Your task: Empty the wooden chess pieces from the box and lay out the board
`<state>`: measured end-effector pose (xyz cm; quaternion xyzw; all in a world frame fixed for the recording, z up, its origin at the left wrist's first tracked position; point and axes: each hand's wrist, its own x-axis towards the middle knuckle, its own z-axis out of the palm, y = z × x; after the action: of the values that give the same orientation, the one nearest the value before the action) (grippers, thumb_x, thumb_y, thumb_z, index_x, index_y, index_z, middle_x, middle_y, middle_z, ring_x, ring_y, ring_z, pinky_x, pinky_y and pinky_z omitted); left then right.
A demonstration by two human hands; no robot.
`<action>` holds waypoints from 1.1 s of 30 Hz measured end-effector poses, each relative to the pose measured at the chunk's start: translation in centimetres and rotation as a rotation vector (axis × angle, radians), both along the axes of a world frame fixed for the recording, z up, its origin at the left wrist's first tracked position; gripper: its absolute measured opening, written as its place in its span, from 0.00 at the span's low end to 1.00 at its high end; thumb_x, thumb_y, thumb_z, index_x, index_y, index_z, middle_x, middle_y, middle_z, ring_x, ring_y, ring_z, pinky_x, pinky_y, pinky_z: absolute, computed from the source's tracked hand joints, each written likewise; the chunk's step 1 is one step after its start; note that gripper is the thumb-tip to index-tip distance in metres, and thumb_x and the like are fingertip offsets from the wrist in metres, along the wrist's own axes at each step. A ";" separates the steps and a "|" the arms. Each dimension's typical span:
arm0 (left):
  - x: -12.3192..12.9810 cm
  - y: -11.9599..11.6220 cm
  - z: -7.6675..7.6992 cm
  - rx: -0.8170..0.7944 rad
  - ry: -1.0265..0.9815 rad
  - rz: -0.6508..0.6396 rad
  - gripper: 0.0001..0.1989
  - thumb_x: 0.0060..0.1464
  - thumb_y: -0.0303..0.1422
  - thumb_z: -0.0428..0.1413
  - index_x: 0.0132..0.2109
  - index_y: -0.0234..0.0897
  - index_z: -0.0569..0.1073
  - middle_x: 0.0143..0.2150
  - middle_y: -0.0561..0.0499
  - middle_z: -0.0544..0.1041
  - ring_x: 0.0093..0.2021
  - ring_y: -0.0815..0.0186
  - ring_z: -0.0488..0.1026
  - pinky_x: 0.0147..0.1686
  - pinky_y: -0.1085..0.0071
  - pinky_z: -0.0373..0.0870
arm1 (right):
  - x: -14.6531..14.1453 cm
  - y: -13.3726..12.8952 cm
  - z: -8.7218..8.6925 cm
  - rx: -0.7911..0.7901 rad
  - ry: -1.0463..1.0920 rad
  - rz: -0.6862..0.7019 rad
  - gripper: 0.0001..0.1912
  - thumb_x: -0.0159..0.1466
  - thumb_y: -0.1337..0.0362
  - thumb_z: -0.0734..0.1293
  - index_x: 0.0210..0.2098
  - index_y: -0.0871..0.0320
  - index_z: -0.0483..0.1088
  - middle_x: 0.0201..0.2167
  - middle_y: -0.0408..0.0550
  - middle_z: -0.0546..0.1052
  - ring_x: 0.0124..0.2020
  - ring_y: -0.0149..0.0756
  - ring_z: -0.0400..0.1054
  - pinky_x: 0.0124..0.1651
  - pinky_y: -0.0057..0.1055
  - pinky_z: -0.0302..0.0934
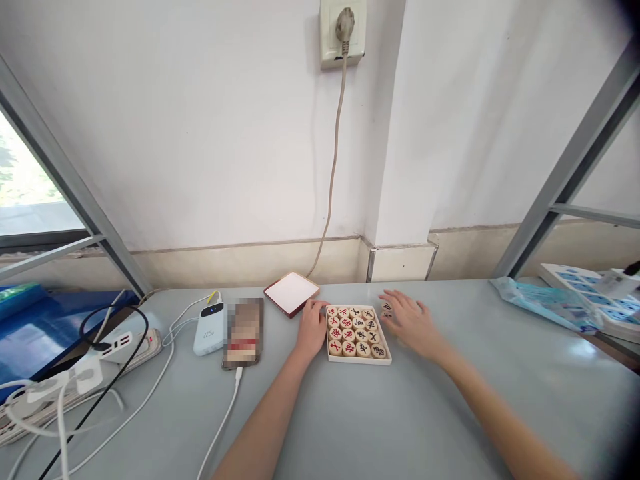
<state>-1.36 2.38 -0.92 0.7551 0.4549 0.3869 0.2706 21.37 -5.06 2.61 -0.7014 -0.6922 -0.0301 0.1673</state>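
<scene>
A shallow white box (359,361) on the grey table holds rows of round wooden xiangqi pieces (359,323), marked with red and black characters. My left hand (313,327) is at the box's left side, its fingers bent against the upper left edge. Just right of the box, my right hand (407,322) has two black-marked xiangqi pieces (387,311) between thumb and forefinger, partly covered by the fingers. Its other fingers are spread. Behind my left hand lies a lid-like tray (293,292) with a white inside and a dark red side.
To the left are a phone (243,333) with a charging cable, a pale blue power bank (209,329) and a power strip (123,350) with tangled cords. A clear blue plastic packet (545,305) lies at the right. The wall (240,133) borders the table's far edge.
</scene>
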 end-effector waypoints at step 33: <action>0.3 0.7 -0.8 -0.021 -0.076 -0.021 0.15 0.54 0.25 0.42 0.42 0.33 0.71 0.42 0.45 0.70 0.46 0.64 0.68 0.49 0.67 0.62 | -3.4 2.1 1.7 -0.030 -0.005 0.339 0.24 0.60 0.71 0.55 0.53 0.50 0.65 0.52 0.44 0.70 0.51 0.34 0.63 0.51 0.32 0.57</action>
<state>-1.01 3.10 -1.67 0.7417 0.4404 0.4078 0.2995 17.96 -2.97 4.30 -0.5768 -0.8015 0.0074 0.1576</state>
